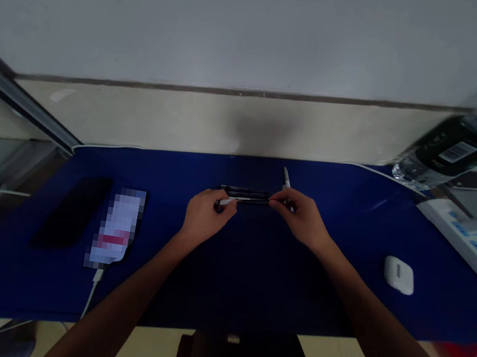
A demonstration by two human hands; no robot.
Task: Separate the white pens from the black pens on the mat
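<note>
Several dark pens (247, 193) lie side by side on the blue desk mat (240, 276), between my two hands. My left hand (205, 215) is closed at their left end, with a white-and-black pen (228, 201) between thumb and fingers. At the right end of the row, my right hand (301, 214) has thumb and index finger pinched on the tip of a dark pen. Another pen, grey-white (286, 177), points away toward the wall; its lower part is hidden behind my right hand.
On the left lie a dark phone (72, 212) and a lit phone (118, 225) with a charging cable (91, 294). To the right are a white earbud case (399, 275), a power strip (469, 244) and a plastic bottle (458, 148). A wall (175, 119) borders the far edge.
</note>
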